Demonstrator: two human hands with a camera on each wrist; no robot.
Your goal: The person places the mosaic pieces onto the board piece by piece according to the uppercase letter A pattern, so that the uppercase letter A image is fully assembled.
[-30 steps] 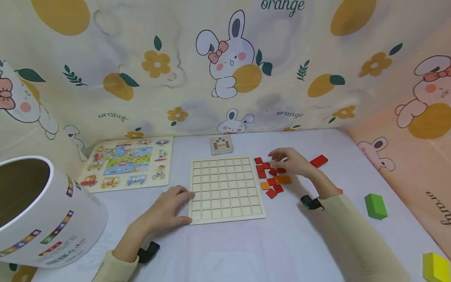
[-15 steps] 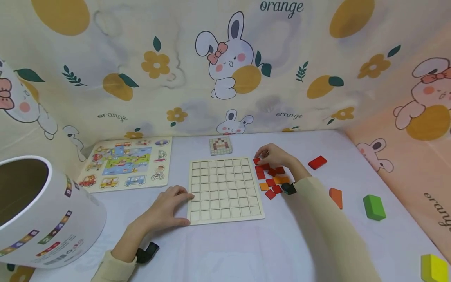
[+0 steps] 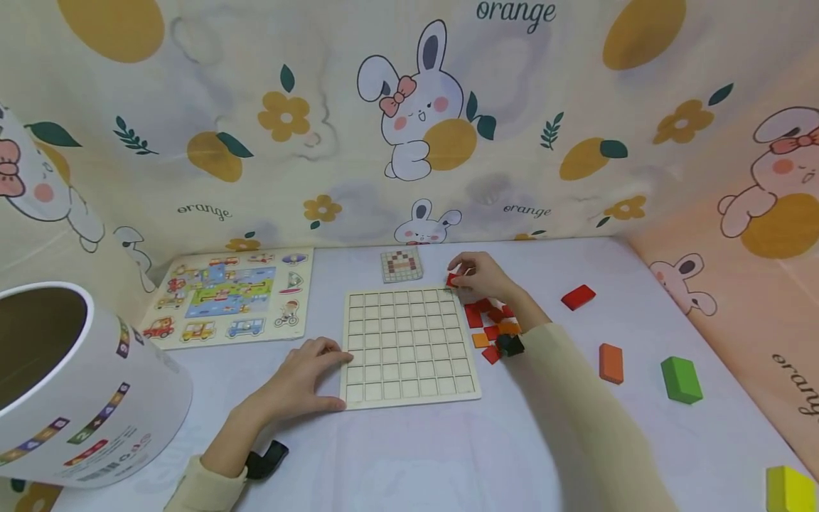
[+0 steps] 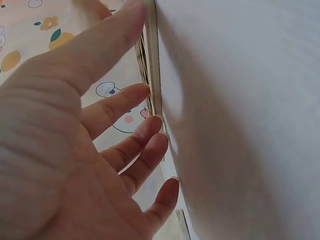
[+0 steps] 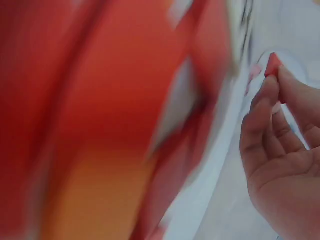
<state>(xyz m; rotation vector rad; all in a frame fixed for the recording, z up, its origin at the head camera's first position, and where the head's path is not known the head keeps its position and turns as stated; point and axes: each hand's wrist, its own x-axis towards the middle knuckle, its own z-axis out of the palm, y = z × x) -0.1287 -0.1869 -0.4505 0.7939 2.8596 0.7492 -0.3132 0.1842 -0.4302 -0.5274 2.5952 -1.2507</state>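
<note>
A pale wooden grid board (image 3: 406,346) of square cells lies flat in the middle of the table. Against its left edge rests my left hand (image 3: 311,375), fingers and thumb spread; the left wrist view shows the extended fingers (image 4: 132,105) touching the board's rim. My right hand (image 3: 483,276) pinches a small red square tile (image 3: 452,280) between thumb and fingertips above the board's far right corner. That tile (image 5: 273,65) also shows in the right wrist view. Loose red tiles (image 3: 473,316) and an orange tile (image 3: 480,340) lie beside the board's right edge, partly hidden by my right wrist.
Behind the board lies a small pattern card (image 3: 402,264). A picture puzzle board (image 3: 233,297) sits at the back left, and a large white tub (image 3: 96,398) stands at the left. Red (image 3: 579,297), orange (image 3: 611,363), green (image 3: 681,380) and yellow blocks (image 3: 790,488) are scattered at the right.
My right hand has come left from above the tile pile, taken a red tile from its far end and carried it to the board's corner. The left hand has stayed put.
</note>
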